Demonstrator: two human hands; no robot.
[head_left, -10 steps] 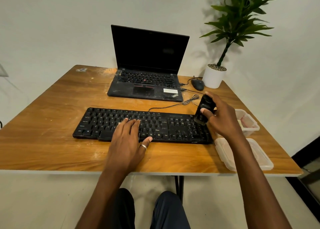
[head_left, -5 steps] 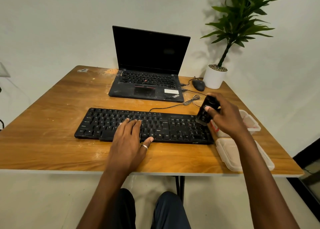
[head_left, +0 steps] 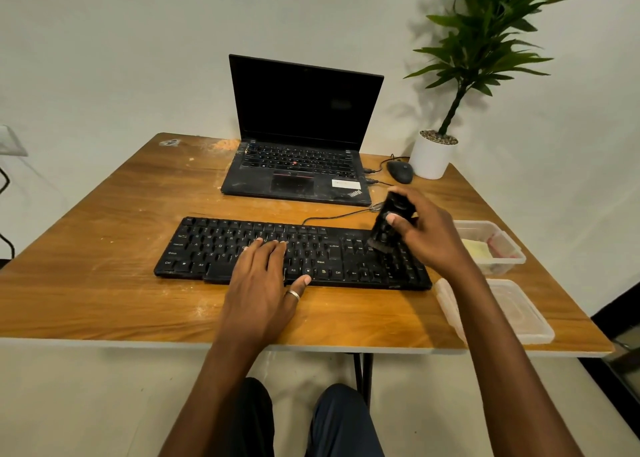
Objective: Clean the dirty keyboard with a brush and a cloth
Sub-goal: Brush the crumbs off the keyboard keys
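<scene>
A black wired keyboard lies across the middle of the wooden table, speckled with dust. My left hand rests flat on its middle keys, fingers straight. My right hand grips a black brush, tilted, bristles down on the keys at the keyboard's right end. A pale yellow cloth lies in a clear plastic tub right of the keyboard.
An open black laptop stands behind the keyboard. A black mouse and a white potted plant sit at the back right. A clear lid lies at the front right corner. Dust marks the tabletop.
My right hand has shifted the brush a little left and down onto the keyboard's right-hand keys. My left hand has stayed on the middle keys.
</scene>
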